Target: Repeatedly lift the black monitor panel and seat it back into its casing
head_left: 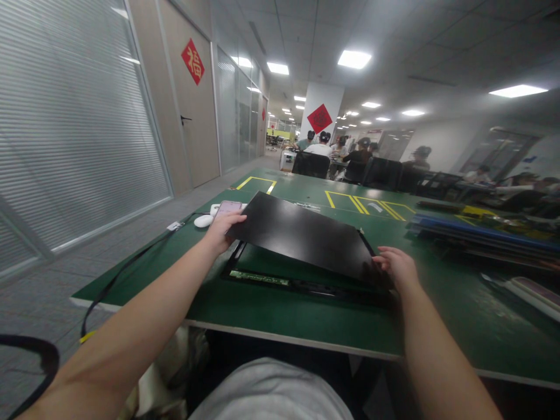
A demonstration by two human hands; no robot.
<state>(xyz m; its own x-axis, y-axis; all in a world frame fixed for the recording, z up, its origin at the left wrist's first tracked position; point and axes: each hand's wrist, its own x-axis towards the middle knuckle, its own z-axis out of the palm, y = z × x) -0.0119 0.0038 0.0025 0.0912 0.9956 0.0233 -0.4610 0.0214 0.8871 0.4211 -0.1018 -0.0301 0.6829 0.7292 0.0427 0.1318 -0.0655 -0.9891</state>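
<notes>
A flat black panel (301, 233) is held tilted above a black frame (306, 284) that lies on the green table (280, 309). My left hand (224, 228) grips the panel's left edge, thumb on top. My right hand (396, 265) grips its near right corner, fingers curled round the edge. The panel's far side is raised, and its near right corner is close to the frame. A thin green circuit strip (259, 277) shows along the frame's near side.
A phone (228, 207) and a white mouse (203, 220) lie left of the panel, with a black cable (118, 274) trailing off the table. Stacked flat panels (481, 233) sit at the right. Several people sit at the far end. Yellow tape marks the table.
</notes>
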